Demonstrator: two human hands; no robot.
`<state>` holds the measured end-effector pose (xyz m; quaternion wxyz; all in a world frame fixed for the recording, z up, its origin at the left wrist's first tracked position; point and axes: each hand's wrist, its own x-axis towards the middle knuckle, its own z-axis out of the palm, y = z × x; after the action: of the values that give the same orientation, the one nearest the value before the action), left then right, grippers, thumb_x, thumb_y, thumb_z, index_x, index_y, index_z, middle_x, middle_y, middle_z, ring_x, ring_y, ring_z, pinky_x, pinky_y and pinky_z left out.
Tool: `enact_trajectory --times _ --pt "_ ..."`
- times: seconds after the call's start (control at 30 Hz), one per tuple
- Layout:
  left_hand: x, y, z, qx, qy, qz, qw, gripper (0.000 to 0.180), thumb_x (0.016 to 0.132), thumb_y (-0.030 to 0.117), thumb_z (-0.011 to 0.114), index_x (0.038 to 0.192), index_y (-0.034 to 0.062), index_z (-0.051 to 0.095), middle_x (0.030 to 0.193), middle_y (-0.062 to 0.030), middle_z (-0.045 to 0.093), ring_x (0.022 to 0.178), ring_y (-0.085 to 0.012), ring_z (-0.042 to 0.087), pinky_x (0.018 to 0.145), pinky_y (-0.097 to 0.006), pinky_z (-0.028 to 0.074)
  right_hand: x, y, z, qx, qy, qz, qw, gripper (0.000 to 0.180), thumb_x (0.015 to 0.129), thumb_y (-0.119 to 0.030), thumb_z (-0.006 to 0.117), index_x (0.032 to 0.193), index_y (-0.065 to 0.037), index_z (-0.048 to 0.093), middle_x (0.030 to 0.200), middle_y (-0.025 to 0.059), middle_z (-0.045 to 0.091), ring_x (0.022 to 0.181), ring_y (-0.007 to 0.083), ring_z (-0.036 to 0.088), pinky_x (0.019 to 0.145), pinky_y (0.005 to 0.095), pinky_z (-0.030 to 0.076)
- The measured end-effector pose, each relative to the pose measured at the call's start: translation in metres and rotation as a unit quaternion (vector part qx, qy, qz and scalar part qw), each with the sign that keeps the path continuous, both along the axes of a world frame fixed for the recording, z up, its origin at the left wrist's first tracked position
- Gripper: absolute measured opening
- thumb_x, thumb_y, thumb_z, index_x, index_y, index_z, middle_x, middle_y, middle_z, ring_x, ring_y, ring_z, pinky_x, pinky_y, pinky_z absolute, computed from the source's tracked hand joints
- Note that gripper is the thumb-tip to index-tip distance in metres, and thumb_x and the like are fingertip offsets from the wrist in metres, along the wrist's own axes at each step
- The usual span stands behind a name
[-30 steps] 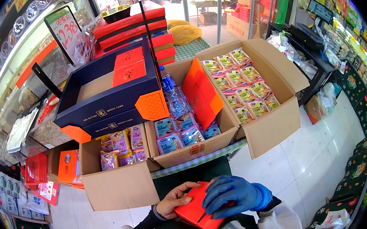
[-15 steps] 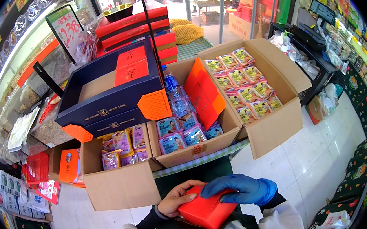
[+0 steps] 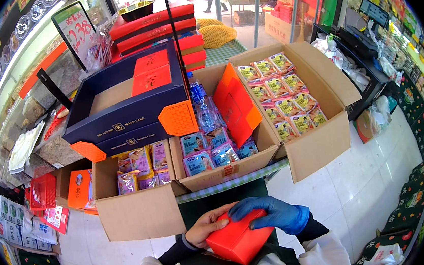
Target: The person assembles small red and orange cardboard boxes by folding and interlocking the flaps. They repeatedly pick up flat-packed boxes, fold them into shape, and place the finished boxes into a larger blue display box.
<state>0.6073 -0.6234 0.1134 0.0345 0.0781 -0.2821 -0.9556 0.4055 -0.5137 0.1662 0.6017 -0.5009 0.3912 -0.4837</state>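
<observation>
While the bare left hand [image 3: 209, 225] and blue-gloved right hand [image 3: 270, 213] clasp the small red box [image 3: 239, 240] at chest level, fingers curled around it, the navy gift box [image 3: 123, 104] on the counter's left side looks mostly unfilled.

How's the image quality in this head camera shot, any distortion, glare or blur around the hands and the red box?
Head view: strong fisheye bend, black corners, box edges curving toward the rim. Bright even light; the daylit doorway at top is washed out, with glare on the white floor. The red box, bare left hand and blue-gloved right hand look sharp, barely shadowed.
</observation>
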Motion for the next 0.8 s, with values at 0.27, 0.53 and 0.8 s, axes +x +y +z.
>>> enact_trajectory --times 0.27,0.53,0.8 --pt "-0.006 0.001 0.004 0.008 -0.016 0.044 0.999 0.061 0.092 0.014 0.055 0.143 -0.0013 0.025 0.138 -0.0156 0.042 0.122 -0.0225 0.049 0.105 -0.034 0.038 -0.003 -0.002 -0.004 -0.011 -0.011 -0.024 1.000 0.019 0.080 -0.001 0.064 0.099 -0.001 0.063 0.106 0.0123 0.062 0.108 0.0230 0.055 0.098 0.0353 0.040" --pt "-0.010 0.000 -0.006 0.016 -0.047 0.062 0.997 0.053 0.095 0.013 0.049 0.142 -0.0020 0.028 0.138 -0.0153 0.043 0.123 -0.0223 0.048 0.104 -0.033 0.038 -0.009 -0.004 -0.009 -0.058 0.055 -0.048 0.996 0.016 0.082 -0.003 0.065 0.098 -0.001 0.063 0.105 0.0091 0.062 0.101 0.0167 0.057 0.093 0.0316 0.043" --pt "-0.016 0.003 0.001 0.075 0.000 0.113 0.991 0.054 0.096 0.018 0.048 0.142 -0.0020 0.027 0.143 -0.0140 0.039 0.128 -0.0230 0.042 0.108 -0.035 0.032 -0.025 -0.010 -0.002 -0.105 0.051 -0.051 0.992 0.069 0.072 -0.026 0.078 0.130 -0.005 0.047 0.132 0.0121 0.049 0.127 0.0259 0.043 0.107 0.0384 0.030"
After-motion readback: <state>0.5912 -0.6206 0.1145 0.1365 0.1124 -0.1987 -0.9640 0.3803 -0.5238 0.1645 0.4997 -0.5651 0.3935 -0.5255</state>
